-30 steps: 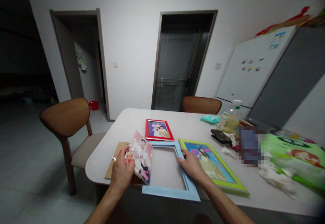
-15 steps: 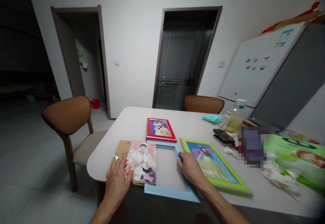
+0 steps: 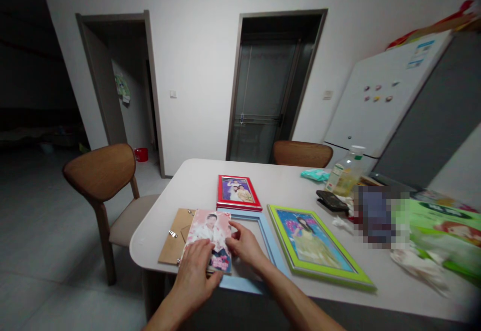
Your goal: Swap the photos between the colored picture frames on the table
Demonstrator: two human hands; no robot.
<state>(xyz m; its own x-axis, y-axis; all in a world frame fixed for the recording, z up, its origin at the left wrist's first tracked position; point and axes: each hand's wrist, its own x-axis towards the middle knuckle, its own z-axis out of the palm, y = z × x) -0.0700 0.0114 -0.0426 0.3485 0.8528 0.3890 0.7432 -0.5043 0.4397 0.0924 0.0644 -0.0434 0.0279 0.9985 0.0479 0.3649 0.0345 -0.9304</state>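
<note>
Since half a second ago, the right hand (image 3: 246,245) has moved from the light-blue picture frame (image 3: 273,238) to the portrait photo (image 3: 211,228), pink with magenta blossoms, overlapping the brown backing board (image 3: 173,246). Its fingers bend; whether they pinch, I cannot tell. The left hand (image 3: 196,271), fingers together, thumb apart, hides the photo's lower left.

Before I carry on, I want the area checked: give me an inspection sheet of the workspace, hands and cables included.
Surface: pale table, clutter toward its right side.
Work items: photo overlapping board and blue frame; red frame beyond; green frame on the right.
Clutter: bottle, black item, tissues, green pack.
Hands: left hand on the photo; right hand at its right edge.
Cables: nothing seen.
Surroundings: two chairs, fridge, two doorways.
</note>
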